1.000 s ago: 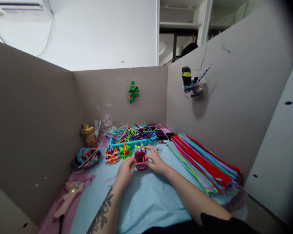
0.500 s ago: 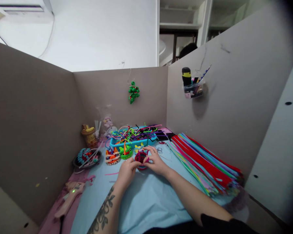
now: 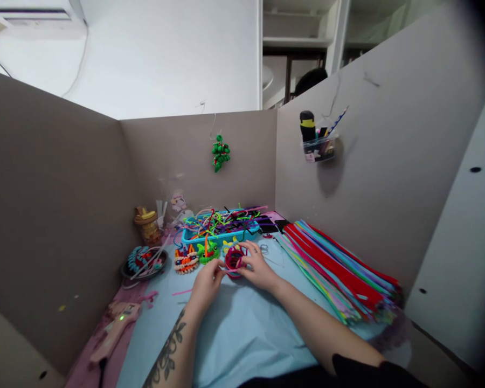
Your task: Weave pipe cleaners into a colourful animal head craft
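Between my hands is a small round basket shape of magenta and dark pipe cleaners (image 3: 233, 260), its open top facing me. My right hand (image 3: 257, 268) grips its right side, with the fingers curled over the far rim and the thumb at the near edge. A pink pipe cleaner end is pinched between the thumb and fingers of my left hand (image 3: 208, 277), at the near left of the basket. Just behind sit an orange-and-cream woven piece (image 3: 186, 261), a green one (image 3: 208, 252) and a partly covered yellow one (image 3: 228, 245).
A blue tray (image 3: 218, 238) of loose pipe cleaner pieces stands at the back. Bundled pipe cleaners (image 3: 335, 264) lie on the right. At left are a pink glue gun (image 3: 117, 328) with a green light, a dark bowl (image 3: 145, 269) and a jar (image 3: 147, 226). Grey partitions enclose the table.
My left hand has drawn slightly left, away from my right hand, and a pink strand now shows between them. The basket has tilted a little in my right hand.
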Action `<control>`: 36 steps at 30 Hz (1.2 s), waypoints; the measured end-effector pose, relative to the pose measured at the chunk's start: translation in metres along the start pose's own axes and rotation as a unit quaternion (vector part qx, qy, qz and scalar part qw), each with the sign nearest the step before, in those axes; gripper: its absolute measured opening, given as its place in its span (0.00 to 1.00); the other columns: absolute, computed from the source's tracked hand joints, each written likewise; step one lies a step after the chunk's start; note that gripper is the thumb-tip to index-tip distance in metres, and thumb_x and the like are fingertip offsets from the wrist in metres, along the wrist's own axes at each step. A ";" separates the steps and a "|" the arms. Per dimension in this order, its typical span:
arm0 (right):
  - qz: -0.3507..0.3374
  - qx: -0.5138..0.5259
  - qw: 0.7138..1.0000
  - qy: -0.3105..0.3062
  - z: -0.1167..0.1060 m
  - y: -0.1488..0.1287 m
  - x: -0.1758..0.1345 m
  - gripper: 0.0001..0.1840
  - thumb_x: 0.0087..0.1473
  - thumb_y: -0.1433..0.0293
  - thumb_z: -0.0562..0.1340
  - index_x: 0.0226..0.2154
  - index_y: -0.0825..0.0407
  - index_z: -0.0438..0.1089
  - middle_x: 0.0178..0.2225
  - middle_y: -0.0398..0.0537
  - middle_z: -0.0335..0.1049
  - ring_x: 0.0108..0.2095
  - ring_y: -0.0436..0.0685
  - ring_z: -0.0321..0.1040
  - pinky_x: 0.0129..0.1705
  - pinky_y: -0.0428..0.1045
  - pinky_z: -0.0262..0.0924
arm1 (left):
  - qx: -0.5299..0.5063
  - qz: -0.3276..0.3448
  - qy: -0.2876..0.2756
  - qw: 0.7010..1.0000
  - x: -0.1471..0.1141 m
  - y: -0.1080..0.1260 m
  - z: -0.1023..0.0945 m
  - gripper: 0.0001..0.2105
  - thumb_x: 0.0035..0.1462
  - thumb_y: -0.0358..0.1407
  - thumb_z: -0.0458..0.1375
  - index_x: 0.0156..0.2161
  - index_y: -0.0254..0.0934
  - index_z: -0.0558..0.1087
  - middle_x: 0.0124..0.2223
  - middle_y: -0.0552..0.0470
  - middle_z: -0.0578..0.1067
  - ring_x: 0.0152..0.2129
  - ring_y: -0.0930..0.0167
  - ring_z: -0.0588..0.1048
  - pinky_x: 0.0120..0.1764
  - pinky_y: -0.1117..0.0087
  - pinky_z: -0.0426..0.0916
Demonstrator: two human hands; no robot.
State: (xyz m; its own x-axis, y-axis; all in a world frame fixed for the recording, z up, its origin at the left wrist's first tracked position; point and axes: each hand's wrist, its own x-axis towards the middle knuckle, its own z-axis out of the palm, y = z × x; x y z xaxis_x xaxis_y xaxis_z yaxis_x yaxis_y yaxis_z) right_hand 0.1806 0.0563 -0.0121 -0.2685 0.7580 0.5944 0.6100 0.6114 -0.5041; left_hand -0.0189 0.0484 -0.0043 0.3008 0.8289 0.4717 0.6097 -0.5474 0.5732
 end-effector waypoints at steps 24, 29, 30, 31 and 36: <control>0.025 0.047 0.998 -0.022 -0.009 -0.001 0.002 0.07 0.47 0.73 0.58 0.28 0.50 0.72 0.58 0.47 0.49 0.61 0.63 0.37 0.60 0.62 0.37 | -0.009 0.006 -0.059 0.998 0.003 0.006 0.006 0.09 0.53 0.35 0.51 0.27 0.34 0.70 0.26 0.53 0.68 0.25 0.73 0.66 0.29 0.73 0.59; 0.046 0.095 0.992 0.069 -0.010 0.001 0.002 0.13 0.45 0.77 0.57 0.36 0.50 0.68 0.58 0.50 0.49 0.59 0.59 0.48 0.59 0.58 0.42 | 0.003 -0.007 -0.014 1.000 0.003 0.008 0.007 0.09 0.55 0.35 0.49 0.28 0.35 0.69 0.27 0.52 0.68 0.25 0.72 0.66 0.30 0.72 0.59; 0.046 0.098 0.990 0.085 -0.011 0.000 0.001 0.12 0.45 0.77 0.57 0.34 0.50 0.68 0.58 0.50 0.49 0.58 0.59 0.48 0.59 0.57 0.43 | 0.003 -0.010 -0.008 1.000 0.003 0.008 0.008 0.09 0.55 0.35 0.49 0.28 0.35 0.69 0.27 0.52 0.68 0.26 0.71 0.66 0.30 0.71 0.60; 0.044 0.096 0.990 0.093 -0.011 -0.001 0.000 0.10 0.46 0.76 0.57 0.32 0.50 0.69 0.58 0.50 0.49 0.58 0.60 0.48 0.59 0.57 0.43 | 0.003 -0.012 -0.002 1.000 0.003 0.008 0.009 0.09 0.55 0.35 0.49 0.28 0.35 0.68 0.27 0.52 0.68 0.26 0.71 0.66 0.30 0.71 0.60; 0.003 0.051 0.997 0.063 -0.004 -0.011 -0.002 0.05 0.47 0.70 0.61 0.28 0.49 0.73 0.57 0.48 0.51 0.59 0.63 0.44 0.60 0.60 0.39 | 0.009 -0.013 0.021 1.000 0.002 0.009 0.016 0.09 0.55 0.35 0.49 0.29 0.35 0.68 0.28 0.51 0.69 0.27 0.70 0.68 0.32 0.70 0.62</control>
State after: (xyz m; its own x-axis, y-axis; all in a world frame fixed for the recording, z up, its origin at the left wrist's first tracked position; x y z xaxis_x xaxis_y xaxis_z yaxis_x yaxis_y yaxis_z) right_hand 0.1775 0.0471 -0.0050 -0.1655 0.7317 0.6613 0.5301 0.6314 -0.5659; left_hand -0.0009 0.0470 -0.0087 0.2544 0.8369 0.4846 0.6297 -0.5237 0.5739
